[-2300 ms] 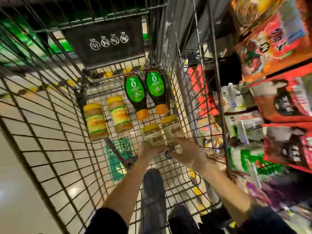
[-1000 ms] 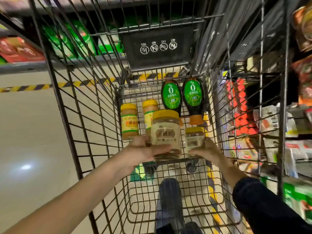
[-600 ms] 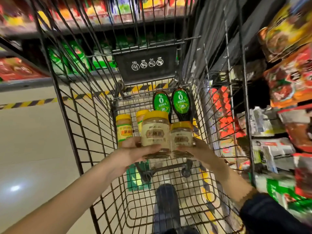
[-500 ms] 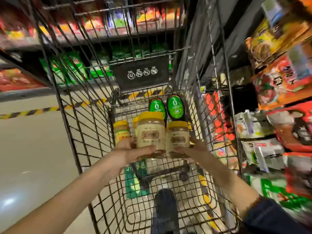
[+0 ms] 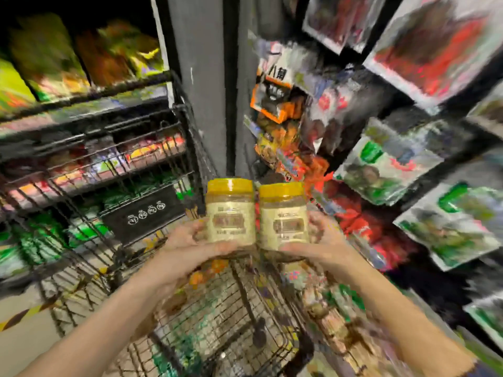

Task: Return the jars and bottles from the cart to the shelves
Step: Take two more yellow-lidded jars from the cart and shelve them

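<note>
head view | left hand (image 5: 187, 240) grips left jar (image 5: 230, 213), right hand (image 5: 321, 238) grips right jar (image 5: 283, 217), both upright, touching, above cart (image 5: 163, 164) | picture blurred; advice: keep jars level, find jar shelf before releasing

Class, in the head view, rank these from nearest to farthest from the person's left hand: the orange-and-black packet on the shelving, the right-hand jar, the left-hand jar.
1. Left jar: gripped by the left hand itself.
2. Right jar: just beside it, held in the right hand.
3. Orange-and-black packet: higher up and ahead, beyond both jars.
</note>
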The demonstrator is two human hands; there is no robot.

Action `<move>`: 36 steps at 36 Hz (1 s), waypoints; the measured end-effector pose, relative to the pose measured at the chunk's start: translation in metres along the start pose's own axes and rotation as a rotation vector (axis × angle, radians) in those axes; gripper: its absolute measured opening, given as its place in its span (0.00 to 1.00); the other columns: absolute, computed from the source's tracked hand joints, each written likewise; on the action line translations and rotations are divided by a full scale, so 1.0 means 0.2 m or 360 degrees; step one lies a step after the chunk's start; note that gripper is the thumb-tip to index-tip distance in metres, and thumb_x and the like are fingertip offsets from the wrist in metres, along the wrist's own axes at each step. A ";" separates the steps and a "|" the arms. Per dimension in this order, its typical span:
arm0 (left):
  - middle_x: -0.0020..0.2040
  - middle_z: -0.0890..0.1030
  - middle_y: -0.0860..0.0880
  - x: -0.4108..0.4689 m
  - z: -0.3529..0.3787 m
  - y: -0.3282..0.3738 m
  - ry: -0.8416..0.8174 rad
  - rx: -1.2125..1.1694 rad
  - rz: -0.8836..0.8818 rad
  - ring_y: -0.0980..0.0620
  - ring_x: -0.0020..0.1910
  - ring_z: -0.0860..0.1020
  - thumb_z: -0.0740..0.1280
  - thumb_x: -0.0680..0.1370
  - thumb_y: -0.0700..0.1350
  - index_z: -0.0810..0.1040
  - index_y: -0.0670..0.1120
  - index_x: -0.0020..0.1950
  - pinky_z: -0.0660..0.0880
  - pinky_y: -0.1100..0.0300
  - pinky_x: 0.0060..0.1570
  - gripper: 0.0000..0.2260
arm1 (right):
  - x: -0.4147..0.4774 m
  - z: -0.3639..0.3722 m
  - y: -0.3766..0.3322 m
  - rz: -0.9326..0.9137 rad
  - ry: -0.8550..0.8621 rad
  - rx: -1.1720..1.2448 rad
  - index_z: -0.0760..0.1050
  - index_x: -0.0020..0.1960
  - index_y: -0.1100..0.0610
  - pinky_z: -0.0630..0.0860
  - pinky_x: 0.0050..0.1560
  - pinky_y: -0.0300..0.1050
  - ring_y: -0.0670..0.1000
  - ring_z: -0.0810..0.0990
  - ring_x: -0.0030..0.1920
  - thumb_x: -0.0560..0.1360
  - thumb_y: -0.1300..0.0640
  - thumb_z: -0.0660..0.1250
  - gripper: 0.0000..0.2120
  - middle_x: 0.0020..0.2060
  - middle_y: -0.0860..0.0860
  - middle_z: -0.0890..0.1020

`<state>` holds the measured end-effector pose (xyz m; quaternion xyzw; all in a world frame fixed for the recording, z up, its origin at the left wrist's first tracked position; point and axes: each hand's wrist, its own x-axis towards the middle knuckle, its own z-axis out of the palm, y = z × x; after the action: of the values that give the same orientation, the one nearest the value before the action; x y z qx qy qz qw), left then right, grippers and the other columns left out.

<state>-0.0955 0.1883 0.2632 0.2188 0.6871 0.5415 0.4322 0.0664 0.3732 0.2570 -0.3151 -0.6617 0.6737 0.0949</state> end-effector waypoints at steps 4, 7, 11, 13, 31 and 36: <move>0.51 0.85 0.49 -0.04 0.27 0.19 -0.0246 0.0053 0.0179 0.53 0.52 0.81 0.81 0.51 0.59 0.80 0.47 0.56 0.76 0.60 0.56 0.37 | -0.34 -0.26 -0.12 -0.0120 0.0279 0.0044 0.72 0.58 0.64 0.76 0.36 0.30 0.40 0.82 0.35 0.54 0.72 0.76 0.34 0.34 0.43 0.85; 0.52 0.84 0.47 -0.11 0.52 0.31 -0.0460 0.0092 0.0317 0.53 0.51 0.82 0.78 0.55 0.51 0.79 0.43 0.59 0.76 0.67 0.48 0.34 | -0.66 -0.42 -0.18 -0.0222 0.0510 0.0025 0.74 0.54 0.61 0.75 0.37 0.29 0.38 0.82 0.36 0.53 0.68 0.75 0.30 0.34 0.42 0.85; 0.50 0.85 0.49 -0.29 0.89 0.43 -0.0709 0.0162 0.0474 0.54 0.51 0.82 0.77 0.59 0.44 0.78 0.43 0.59 0.78 0.69 0.47 0.28 | -1.17 -0.60 -0.20 -0.0323 0.0813 -0.0063 0.74 0.55 0.55 0.76 0.40 0.30 0.39 0.83 0.43 0.53 0.63 0.81 0.32 0.41 0.41 0.85; 0.49 0.85 0.51 -0.42 1.07 0.46 -0.0840 0.0222 0.0558 0.54 0.51 0.82 0.78 0.57 0.46 0.79 0.46 0.56 0.78 0.65 0.50 0.27 | -1.45 -0.67 -0.19 -0.0368 0.0964 -0.0055 0.74 0.57 0.53 0.77 0.41 0.31 0.39 0.83 0.44 0.55 0.60 0.78 0.32 0.43 0.42 0.85; 0.45 0.86 0.51 -1.77 2.53 0.48 -0.2065 0.0303 0.0747 0.58 0.44 0.83 0.82 0.54 0.48 0.80 0.44 0.54 0.78 0.68 0.41 0.30 | -3.66 -0.71 0.08 -0.0527 0.2383 -0.0210 0.75 0.55 0.53 0.79 0.47 0.41 0.48 0.84 0.47 0.48 0.51 0.81 0.36 0.45 0.48 0.86; 0.47 0.86 0.50 -2.00 2.86 0.42 -0.2264 0.0320 0.0728 0.51 0.49 0.83 0.80 0.47 0.52 0.81 0.46 0.52 0.79 0.61 0.49 0.34 | -4.00 -0.74 0.18 -0.0555 0.2628 -0.0204 0.75 0.52 0.53 0.79 0.45 0.39 0.46 0.84 0.45 0.42 0.43 0.83 0.41 0.44 0.48 0.86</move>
<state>0.5786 0.2246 0.4623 0.6914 0.2259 0.2805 0.6263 0.7846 0.0557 0.4736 -0.6043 -0.4559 0.1641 0.6325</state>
